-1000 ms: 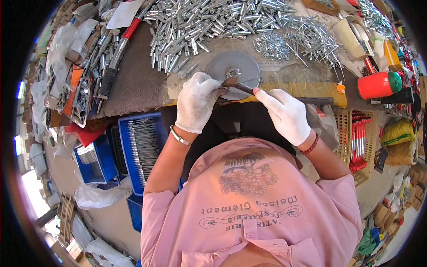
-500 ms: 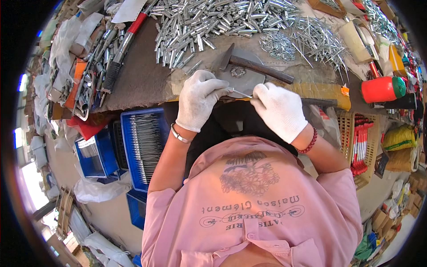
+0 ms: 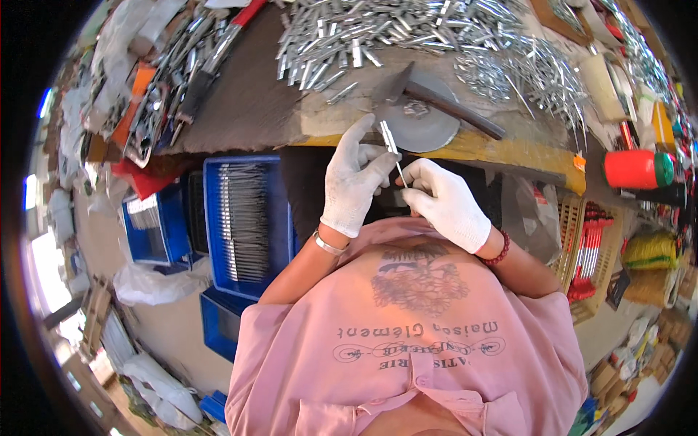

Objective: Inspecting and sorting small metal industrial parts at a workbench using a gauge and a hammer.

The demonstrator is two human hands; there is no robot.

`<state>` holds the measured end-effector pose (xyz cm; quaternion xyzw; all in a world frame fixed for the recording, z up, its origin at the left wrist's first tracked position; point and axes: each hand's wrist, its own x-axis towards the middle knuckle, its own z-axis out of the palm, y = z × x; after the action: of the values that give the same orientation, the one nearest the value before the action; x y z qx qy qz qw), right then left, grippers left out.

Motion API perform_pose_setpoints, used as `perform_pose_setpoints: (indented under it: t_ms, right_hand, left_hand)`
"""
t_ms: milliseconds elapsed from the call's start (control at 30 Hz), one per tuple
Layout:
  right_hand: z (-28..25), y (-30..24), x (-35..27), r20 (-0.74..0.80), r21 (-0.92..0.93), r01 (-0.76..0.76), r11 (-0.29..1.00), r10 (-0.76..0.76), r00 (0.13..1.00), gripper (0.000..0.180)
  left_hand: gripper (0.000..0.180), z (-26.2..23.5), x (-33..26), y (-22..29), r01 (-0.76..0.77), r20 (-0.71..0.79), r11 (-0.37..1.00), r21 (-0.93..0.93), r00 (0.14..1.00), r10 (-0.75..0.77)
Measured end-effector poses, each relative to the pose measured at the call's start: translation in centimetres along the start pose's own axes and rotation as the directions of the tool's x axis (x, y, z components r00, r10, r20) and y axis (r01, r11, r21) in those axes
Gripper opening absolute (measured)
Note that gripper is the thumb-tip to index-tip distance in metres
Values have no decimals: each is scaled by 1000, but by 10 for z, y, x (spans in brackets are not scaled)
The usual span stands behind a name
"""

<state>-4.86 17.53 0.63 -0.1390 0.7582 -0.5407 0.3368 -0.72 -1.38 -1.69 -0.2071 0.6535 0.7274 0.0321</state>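
Both of my hands wear white knitted gloves and meet just in front of the bench edge. A slim silver metal tube with a thin rod at its lower end point(image 3: 390, 139) stands nearly upright between them. My left hand point(image 3: 355, 178) pinches the tube near its middle, index finger stretched upward. Lower down, my right hand point(image 3: 445, 203) closes its fingertips on the thin rod. Just beyond, a hammer point(image 3: 451, 109) lies across a round grey metal disc point(image 3: 436, 138) on the bench. My palms are hidden.
Loose silver tubes point(image 3: 378, 29) heap at the back, beside thin pins point(image 3: 538, 73). Left below stands a blue bin point(image 3: 211, 240) with rods in rows. A yellow crate point(image 3: 571, 225) holds red-and-white pieces. A red jar point(image 3: 632, 169) sits at the right.
The rod and tube have swung from nearly level to nearly upright. My hands have come closer together, and the left index finger is now raised. The whole view has shifted a little.
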Motion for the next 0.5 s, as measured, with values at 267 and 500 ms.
perform_pose_setpoints:
  t_ms: [267, 500]
  right_hand:
    - [-20, -2, 8, -58, -3, 238, 971, -238, 970, 59]
    - [-25, 0, 19, -222, -77, 233, 969, -245, 944, 43]
  left_hand:
    - [60, -79, -28, -11, -83, -357, 987, -141, 934, 27]
    - [53, -236, -94, -179, 114, -913, 991, 67, 407, 15]
